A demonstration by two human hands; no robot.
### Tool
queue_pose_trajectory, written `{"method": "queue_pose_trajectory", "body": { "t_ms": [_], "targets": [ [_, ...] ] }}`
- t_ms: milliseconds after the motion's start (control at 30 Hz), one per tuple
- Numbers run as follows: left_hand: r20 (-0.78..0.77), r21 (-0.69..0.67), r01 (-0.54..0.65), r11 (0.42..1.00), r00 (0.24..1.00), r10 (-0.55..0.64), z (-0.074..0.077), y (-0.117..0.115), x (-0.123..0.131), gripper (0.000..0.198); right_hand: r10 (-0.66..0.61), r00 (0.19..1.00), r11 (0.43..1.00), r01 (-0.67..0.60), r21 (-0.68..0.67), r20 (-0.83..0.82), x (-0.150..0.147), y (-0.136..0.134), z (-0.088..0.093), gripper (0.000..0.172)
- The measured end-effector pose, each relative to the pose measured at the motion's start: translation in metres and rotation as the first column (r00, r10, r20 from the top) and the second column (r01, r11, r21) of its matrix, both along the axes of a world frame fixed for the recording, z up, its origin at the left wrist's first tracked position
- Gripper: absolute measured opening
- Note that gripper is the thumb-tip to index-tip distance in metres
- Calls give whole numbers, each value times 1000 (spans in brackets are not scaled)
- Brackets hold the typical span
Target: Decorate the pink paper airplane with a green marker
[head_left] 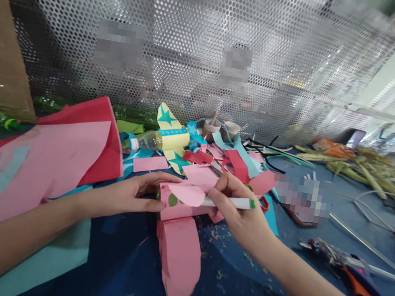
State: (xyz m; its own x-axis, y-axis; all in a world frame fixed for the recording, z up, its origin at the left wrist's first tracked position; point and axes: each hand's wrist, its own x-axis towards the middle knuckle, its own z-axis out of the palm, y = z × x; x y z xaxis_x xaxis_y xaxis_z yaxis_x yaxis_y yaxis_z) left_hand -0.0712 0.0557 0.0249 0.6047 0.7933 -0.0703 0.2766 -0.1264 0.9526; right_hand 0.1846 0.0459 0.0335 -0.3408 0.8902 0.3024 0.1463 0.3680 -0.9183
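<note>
In the head view, a toy airplane (181, 213) covered in pink paper lies before me, one rounded wing (182, 261) pointing toward me. My left hand (142, 192) grips its left end, fingers behind and thumb in front. Between the fingers of my right hand (233, 204) is a white marker (231, 203) with a green end pointing right. Its other end lies behind or against a loose-looking pink paper oval (189, 194) over the body; the tip is hidden. A green spot (172, 200) shows on the body near my left hand.
Behind stands a yellow paper-covered bottle plane (174, 139) with blue stars. Paper scraps (236, 163) surround it. Pink sheets (60, 150) lie left. To the right are a glue gun (355, 270) with an orange trigger, a cable and dried husks (378, 173). Silvery bubble sheeting (187, 25) hangs behind.
</note>
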Motion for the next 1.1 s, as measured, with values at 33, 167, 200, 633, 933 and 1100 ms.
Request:
{"method": "queue_pose_trajectory", "body": {
  "t_ms": [33,167,200,633,933,1100],
  "targets": [
    [6,1,1,1000,1000,-1,-1,0,0,58,3,1000,1000,-3,-4,-1,0,0,0,25],
    [29,17,5,1000,1000,-6,-1,1,0,58,2,1000,1000,-2,-8,-14,0,0,1,24],
    [29,17,5,1000,1000,-5,-1,1,0,58,9,1000,1000,-10,-12,-9,0,0,1,24],
    [37,13,-6,1000,999,6,-2,1,0,55,17,1000,1000,-17,-6,-20,-2,0,3,24],
    [16,3,-10,1000,1000,10,2,-1,1,56,-5,1000,1000,5,9,-6,-1,0,2,25],
    [13,14,-6,1000,1000,6,1,0,0,57,5,1000,1000,-4,11,-15,0,1,0,27]
  ]
}}
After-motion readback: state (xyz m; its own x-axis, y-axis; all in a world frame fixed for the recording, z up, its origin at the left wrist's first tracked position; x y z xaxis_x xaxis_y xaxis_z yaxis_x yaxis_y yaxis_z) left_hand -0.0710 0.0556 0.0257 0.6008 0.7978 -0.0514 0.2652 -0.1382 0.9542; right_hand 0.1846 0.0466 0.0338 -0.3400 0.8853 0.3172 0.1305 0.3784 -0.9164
